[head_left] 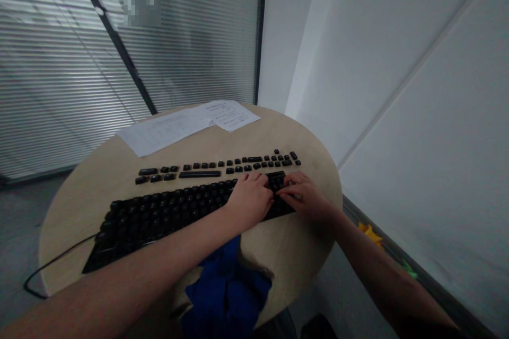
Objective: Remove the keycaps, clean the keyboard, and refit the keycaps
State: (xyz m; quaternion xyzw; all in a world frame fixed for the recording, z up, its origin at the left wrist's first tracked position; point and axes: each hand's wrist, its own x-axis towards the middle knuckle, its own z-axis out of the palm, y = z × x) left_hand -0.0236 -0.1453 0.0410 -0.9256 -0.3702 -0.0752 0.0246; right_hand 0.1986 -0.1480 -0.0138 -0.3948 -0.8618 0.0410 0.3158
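Observation:
A black keyboard (167, 212) lies slantwise on a round wooden table, its cable leaving at the left end. Over its right part is my left hand (250, 198), with fingers curled down; whatever is under the fingertips is hidden. My right hand (304, 196) reaches in from the right, with thumb and forefinger drawn close together at the keys. Anything between them is too small to make out. Loose black keycaps stand in two rough rows behind the keyboard, among them a long spacebar (199, 174).
White printed sheets (170, 130) lie near the far edge of the round table (75, 196). A blue cloth (230, 291) is at the near edge. The black cable (59, 254) hangs over the left edge. Blinds and a white wall stand behind and to the right.

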